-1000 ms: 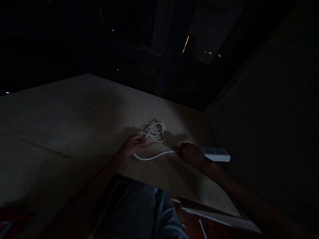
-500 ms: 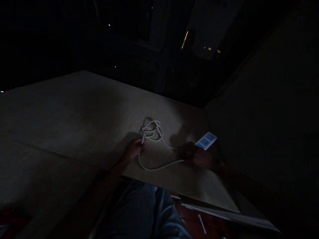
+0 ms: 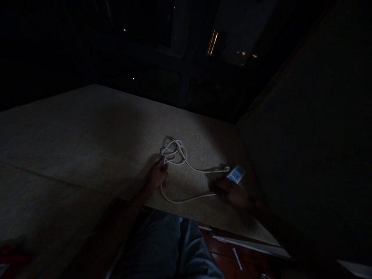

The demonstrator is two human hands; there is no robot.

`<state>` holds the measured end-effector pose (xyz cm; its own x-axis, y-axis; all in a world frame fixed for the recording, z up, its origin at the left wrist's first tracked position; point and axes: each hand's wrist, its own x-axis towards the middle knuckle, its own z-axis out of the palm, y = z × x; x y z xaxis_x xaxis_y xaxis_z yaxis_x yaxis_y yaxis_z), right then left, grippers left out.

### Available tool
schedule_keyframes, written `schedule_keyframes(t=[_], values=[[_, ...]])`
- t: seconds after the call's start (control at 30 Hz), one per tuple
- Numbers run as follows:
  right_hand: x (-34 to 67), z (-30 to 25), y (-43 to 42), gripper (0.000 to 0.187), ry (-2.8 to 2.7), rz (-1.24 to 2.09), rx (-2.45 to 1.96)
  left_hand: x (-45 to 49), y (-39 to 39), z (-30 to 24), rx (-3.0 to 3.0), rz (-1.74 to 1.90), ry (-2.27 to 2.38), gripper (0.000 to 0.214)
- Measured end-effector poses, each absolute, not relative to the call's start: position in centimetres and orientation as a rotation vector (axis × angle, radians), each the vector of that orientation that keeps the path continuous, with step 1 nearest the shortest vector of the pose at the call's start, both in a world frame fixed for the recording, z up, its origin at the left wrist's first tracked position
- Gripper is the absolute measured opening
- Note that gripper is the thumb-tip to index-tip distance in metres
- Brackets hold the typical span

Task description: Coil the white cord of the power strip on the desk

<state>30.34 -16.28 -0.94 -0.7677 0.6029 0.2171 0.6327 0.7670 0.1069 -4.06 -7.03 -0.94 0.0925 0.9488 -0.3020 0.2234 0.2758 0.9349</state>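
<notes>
A white power strip [image 3: 236,174] with blue socket faces lies at the right of the tabletop. My right hand [image 3: 229,190] is closed over its near end, hiding that part. Its white cord [image 3: 186,200] leaves from under the hand, curves left along the front and rises to my left hand [image 3: 157,173]. The left fingers are pinched on the cord, just below a loose tangle of loops [image 3: 174,152]. From the loops another stretch runs right to the plug [image 3: 226,169], lying beside the strip. Darkness blurs the fingers.
The pale tabletop [image 3: 87,124] has a seam on its left side. A dark wall [image 3: 302,128] borders it at right, and dark windows stand behind. Below the front edge are my legs [image 3: 171,244] and a reddish floor with a thin white stick [image 3: 237,259].
My right hand has moved slightly down with the power strip, which is more covered now. The plug, hidden earlier, now shows on the table. My left hand has stayed almost in place.
</notes>
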Motion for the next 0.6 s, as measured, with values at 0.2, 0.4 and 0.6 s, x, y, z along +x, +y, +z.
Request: schedule_keyframes(t=[0.2, 0.4, 0.6], values=[[30.2, -1.4, -17.6, 0.038, -2.632, 0.087, -1.213, -4.1, -6.9, -1.0, 0.922, 0.966, 1.377, 0.047], [31.0, -0.7, -19.7, 0.048, -2.612, 0.142, -1.277, -5.2, -6.2, -1.0, 0.721, 1.037, 1.276, 0.033], [31.5, -1.6, -20.9, 0.049, -2.062, 0.381, -1.602, -6.4, -5.9, -1.1, 0.688, 0.939, 1.253, 0.031]])
